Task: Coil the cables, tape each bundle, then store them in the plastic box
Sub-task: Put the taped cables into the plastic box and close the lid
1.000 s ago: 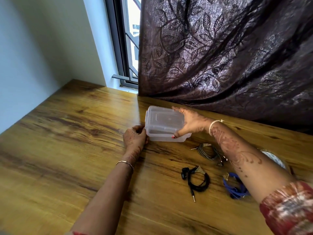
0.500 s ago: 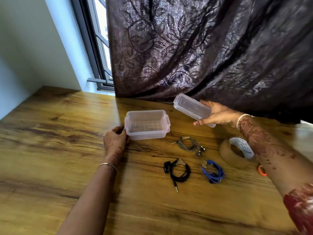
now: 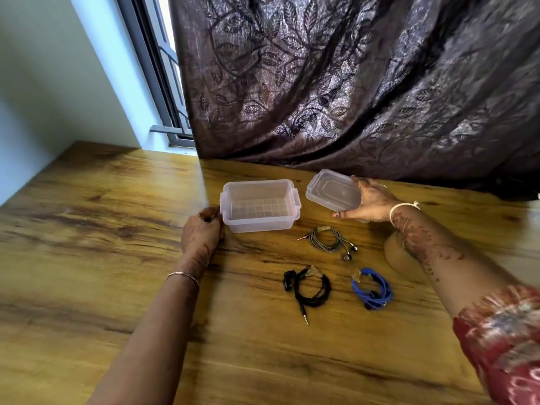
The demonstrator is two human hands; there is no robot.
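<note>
Your left hand point(image 3: 201, 229) rests on the table point(image 3: 87, 229) with its fingers curled against the left end of the box point(image 3: 257, 225), steadying it by the clip there. Your right hand point(image 3: 371, 203) holds the lid point(image 3: 333, 190) off to the right of the box, thumb along its near edge and fingers behind its far side, the lid tilted up towards you in front of the curtain point(image 3: 350, 83). The box stands open and looks empty, its long axis running side to side between your two hands. The three taped coils lie on your side of it, in the gap between your forearms. The grey bundle point(image 3: 325, 239) is just in front of the box's right corner and almost under your right hand. The black bundle point(image 3: 312, 287) is nearer to you, and the blue bundle point(image 3: 372, 289) lies beside it, close against your right forearm. A roll of tape point(image 3: 393, 255) shows partly from behind that forearm. All three coils lie nearer your right hand than your left, so that hand looks the better one for the pick, but it must first put the lid down. From there each coil goes a short way forward and left, over the near wall of the box.
</note>
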